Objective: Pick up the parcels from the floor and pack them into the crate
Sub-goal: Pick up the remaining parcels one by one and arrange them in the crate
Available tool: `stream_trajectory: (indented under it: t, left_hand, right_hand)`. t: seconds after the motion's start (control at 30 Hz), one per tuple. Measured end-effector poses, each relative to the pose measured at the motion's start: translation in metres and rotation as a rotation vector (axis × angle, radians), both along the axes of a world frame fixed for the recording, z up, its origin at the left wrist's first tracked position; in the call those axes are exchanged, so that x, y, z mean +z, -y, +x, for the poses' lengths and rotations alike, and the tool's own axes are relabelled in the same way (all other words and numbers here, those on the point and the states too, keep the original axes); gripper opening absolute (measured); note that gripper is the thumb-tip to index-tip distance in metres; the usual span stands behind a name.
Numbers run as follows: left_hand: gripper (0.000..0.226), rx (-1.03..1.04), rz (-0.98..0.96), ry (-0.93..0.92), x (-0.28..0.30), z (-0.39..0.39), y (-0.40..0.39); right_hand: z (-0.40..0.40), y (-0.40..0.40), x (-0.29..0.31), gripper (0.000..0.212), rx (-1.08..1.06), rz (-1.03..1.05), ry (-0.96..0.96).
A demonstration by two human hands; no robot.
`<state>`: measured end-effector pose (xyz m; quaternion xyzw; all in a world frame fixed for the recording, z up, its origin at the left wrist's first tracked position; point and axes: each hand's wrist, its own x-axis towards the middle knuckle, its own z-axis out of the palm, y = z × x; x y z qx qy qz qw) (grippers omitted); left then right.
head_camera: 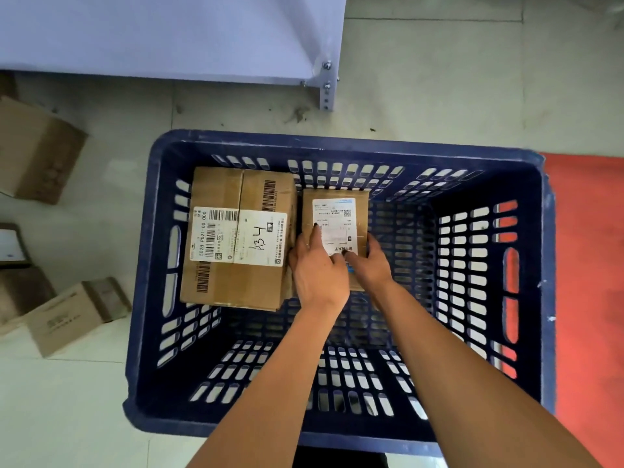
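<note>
Pale floor tiles (pixel 439 79) surround the blue crate (pixel 337 141), where my left hand (pixel 315 268) and right hand (pixel 369 263) grip the small parcel's (pixel 337 211) near end, its long axis pointing away, beside the larger box (pixel 236 238).

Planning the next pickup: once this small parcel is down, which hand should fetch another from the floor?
Left, probably. The loose parcels visible on the floor lie left of the crate, on the left hand side.

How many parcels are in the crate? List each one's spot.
2: the large parcel against the blue crate's left wall, and the small parcel beside it, held by both hands.
</note>
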<state>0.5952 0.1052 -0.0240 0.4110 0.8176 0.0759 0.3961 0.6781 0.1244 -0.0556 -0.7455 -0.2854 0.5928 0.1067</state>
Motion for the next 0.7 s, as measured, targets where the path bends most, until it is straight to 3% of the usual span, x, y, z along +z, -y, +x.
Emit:
stream_trajectory:
  t: [0.27,0.53,0.7]
  left_hand:
    - [0.05,0.047,0.032,0.085,0.006,-0.004,0.0]
    - [0.05,0.292,-0.064,0.499,0.121,-0.029,-0.005]
    - [0.055,0.43,0.018,0.588,0.184,-0.086,-0.021]
  right_hand:
    - [0.004,-0.004,0.019,0.075,0.027,-0.04,0.064]
    - [-0.003,0.001,0.132,0.072,0.063,0.014,0.005]
    - [-0.048,-0.006,0.211,0.072,0.046,0.062,-0.101]
